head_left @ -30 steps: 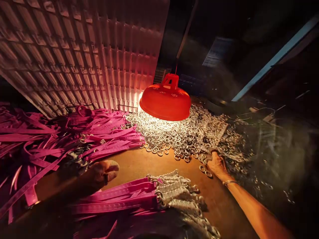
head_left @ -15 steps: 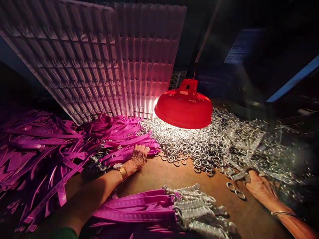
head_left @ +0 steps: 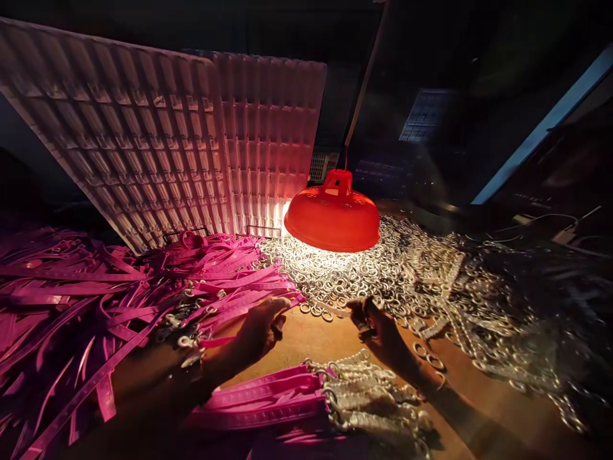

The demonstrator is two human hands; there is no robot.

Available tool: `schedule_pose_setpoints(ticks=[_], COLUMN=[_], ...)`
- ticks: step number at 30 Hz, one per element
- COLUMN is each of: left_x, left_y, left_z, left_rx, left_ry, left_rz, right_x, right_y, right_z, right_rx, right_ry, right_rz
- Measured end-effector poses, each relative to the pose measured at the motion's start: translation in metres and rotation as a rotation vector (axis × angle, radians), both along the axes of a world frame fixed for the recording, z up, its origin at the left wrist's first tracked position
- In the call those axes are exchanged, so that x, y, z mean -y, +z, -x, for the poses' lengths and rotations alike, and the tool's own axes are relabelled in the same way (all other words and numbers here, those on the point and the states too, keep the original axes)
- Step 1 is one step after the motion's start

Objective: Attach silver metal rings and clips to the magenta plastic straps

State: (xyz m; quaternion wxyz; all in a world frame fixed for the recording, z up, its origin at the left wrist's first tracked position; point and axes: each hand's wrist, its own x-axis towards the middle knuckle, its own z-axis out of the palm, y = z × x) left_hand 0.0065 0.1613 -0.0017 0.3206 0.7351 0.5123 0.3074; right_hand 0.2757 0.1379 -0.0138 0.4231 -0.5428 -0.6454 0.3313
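My left hand [head_left: 263, 326] is closed, in shadow, at the edge of the pink straps, its fingertips pinching the end of one pink strap [head_left: 297, 298]. Opposite it, my right hand [head_left: 376, 326] is closed on a short silver chain [head_left: 332, 308], which points left toward that strap end. Whether the chain and strap touch is too small to tell. Nearer me lies a bundle of pink straps [head_left: 268, 399] with silver chain lengths [head_left: 364, 390] joined to their ends by rings.
A red lamp [head_left: 332, 217] hangs low over a heap of silver rings and chains [head_left: 397, 268]. Loose pink straps [head_left: 62, 294] are piled at left. Ribbed translucent panels [head_left: 158, 140] lean behind. Two loose rings [head_left: 428, 356] lie on the brown tabletop [head_left: 297, 348].
My right hand has moved left from the chain heap with a silver chain, close to my left hand. My left hand has turned and stays by the pink straps. The view has shifted.
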Motion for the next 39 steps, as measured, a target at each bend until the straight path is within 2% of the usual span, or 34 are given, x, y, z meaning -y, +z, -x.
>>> schedule_pose_setpoints(ticks=[1,3,4,6,8,9,10,12,14,17,22,27,31,34,37,39], left_x=[0.009,0.022,0.024,0.023,0.017,0.014,0.011,0.007,0.005,0.004,0.000,-0.007,-0.005,0.004,0.014,0.018], left_y=[0.002,0.000,-0.004,-0.016,-0.026,-0.030,-0.034,-0.038,-0.041,-0.048,-0.048,-0.034,-0.026,-0.015,-0.001,0.006], left_z=[-0.003,-0.007,-0.008,-0.007,-0.004,-0.003,-0.001,0.001,0.000,-0.003,0.000,0.006,0.003,-0.002,-0.006,-0.010], left_rx=[0.072,0.216,0.301,0.453,0.533,0.565,0.595,0.622,0.583,0.517,0.527,0.548,0.569,0.652,0.701,0.706], left_ry=[0.022,0.019,0.011,0.002,0.007,0.020,0.032,0.075,0.144,0.198,0.191,0.120,0.144,0.145,0.105,0.120], left_rz=[0.056,0.244,0.376,0.601,0.672,0.662,0.646,0.618,0.586,0.570,0.750,0.813,0.797,0.697,0.506,0.443], right_x=[0.001,0.003,0.003,0.000,-0.011,-0.020,-0.031,-0.060,-0.090,-0.126,-0.152,-0.147,-0.129,-0.106,-0.078,-0.059], right_y=[-0.001,-0.007,-0.011,-0.018,-0.021,-0.021,-0.020,-0.018,-0.018,-0.022,-0.028,-0.023,-0.016,-0.013,-0.011,-0.009], right_z=[0.028,0.073,0.089,0.105,0.102,0.097,0.090,0.075,0.066,0.064,0.079,0.076,0.065,0.063,0.071,0.079], right_rx=[-0.136,-0.381,-0.463,-0.468,-0.304,-0.171,-0.028,0.216,0.360,0.461,0.629,0.629,0.518,0.372,0.164,0.070], right_ry=[-0.007,0.100,0.161,0.321,0.466,0.474,0.438,0.268,0.122,0.105,0.142,0.153,0.117,0.073,0.068,0.070], right_rz=[0.106,0.323,0.374,0.347,0.260,0.195,0.119,-0.060,-0.190,-0.206,-0.154,-0.166,-0.185,-0.169,-0.090,-0.035])
